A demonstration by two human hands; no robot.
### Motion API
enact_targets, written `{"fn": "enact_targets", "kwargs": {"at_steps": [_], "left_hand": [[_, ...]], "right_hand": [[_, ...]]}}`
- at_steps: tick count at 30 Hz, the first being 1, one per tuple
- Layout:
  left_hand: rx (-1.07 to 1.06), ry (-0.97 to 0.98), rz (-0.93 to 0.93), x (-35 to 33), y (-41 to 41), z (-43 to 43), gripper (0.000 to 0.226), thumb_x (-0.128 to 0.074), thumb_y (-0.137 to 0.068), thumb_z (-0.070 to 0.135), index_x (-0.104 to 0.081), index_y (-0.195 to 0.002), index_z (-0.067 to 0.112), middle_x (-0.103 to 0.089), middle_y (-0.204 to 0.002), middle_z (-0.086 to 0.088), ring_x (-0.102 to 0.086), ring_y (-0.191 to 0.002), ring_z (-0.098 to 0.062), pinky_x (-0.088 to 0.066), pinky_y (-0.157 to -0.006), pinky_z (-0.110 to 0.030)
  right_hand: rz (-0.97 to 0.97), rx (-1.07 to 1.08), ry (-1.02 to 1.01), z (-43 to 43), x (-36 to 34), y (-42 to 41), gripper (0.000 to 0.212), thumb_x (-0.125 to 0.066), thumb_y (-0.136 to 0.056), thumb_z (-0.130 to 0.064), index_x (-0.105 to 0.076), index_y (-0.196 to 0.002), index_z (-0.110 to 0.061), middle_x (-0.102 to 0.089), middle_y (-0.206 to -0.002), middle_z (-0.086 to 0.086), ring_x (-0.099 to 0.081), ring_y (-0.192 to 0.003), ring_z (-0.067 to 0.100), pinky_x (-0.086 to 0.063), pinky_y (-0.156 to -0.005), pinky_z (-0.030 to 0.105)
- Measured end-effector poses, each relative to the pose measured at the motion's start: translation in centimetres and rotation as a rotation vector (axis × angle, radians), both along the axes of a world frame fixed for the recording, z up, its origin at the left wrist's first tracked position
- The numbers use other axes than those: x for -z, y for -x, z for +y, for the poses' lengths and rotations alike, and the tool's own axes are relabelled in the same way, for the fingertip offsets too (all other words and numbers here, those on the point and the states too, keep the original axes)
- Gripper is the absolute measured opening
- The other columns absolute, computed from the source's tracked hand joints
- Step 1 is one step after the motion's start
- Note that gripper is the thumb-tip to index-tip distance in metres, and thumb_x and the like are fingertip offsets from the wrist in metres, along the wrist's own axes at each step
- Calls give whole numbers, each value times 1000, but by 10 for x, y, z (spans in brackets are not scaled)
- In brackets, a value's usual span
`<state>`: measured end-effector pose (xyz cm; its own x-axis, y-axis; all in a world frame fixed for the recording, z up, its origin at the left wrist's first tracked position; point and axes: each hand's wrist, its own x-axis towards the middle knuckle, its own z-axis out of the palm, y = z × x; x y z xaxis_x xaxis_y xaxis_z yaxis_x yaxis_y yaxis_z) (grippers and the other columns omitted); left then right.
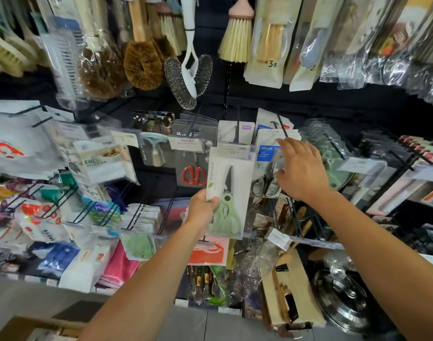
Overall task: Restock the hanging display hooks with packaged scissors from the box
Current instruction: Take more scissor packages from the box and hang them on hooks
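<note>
1. While it stood upright before a black wire display hook (237, 129), a white carded pack of green-handled scissors (229, 193) was gripped by the left hand (202, 206).
2. The right hand (301, 171), fingers spread, touched a hanging black-handled scissors pack (265, 183).

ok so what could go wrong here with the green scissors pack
The left hand pinches the green pack only at its lower edge, so it could tilt or slip. The right hand is at the black-scissors packs and might knock one off its hook.
</note>
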<state>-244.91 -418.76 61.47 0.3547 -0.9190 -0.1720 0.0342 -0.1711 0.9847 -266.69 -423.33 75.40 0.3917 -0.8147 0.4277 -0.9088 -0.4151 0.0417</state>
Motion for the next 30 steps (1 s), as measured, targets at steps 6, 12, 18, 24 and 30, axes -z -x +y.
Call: {"fn": "enact_targets", "kwargs": {"at_steps": [6, 12, 18, 24, 30], "left_hand": [[-24, -9, 45, 12, 6, -7, 28, -55, -92, 7, -66, -113, 23, -71, -97, 7, -66, -90, -12, -50, -68, -24], [-23, 26, 37, 1, 9, -7, 29, -54, -93, 9, -65, -107, 32, -68, -88, 18, -62, -78, 1, -45, -53, -8], [16, 43, 46, 10, 2, 8, 36, -54, -93, 8, -64, -95, 42, -70, -97, 16, -65, -88, -3, -50, -66, -21], [25, 73, 42, -4, -7, -2, 33, -54, -92, 6, -65, -113, 30, -70, -103, 9, -65, -88, -7, -47, -63, -16], [41, 36, -11, -5, -4, 0, 33, -53, -92, 6, -64, -113, 29, -69, -96, 13, -64, -82, -6, -45, -50, -10]], "right_hand": [[-7, -4, 3, 0, 1, 0, 70, -62, -80, -18, -38, -145, -8, -44, -147, 11, -36, -137, 29, -18, -118, 43], [-21, -7, 0, 1, 0, -1, 69, -61, -80, -17, -38, -145, -7, -45, -145, 12, -38, -135, 30, -18, -117, 44], [-37, -8, -10, 2, 1, -1, 69, -60, -81, -18, -38, -145, -7, -45, -145, 12, -37, -136, 31, -17, -118, 45], [-52, 5, -23, 3, -1, -3, 70, -60, -82, -19, -37, -146, -8, -43, -147, 11, -34, -138, 29, -14, -119, 43], [-54, 16, -32, 5, -2, -3, 70, -59, -82, -21, -36, -147, -9, -42, -148, 10, -33, -139, 28, -14, -119, 43]]}}
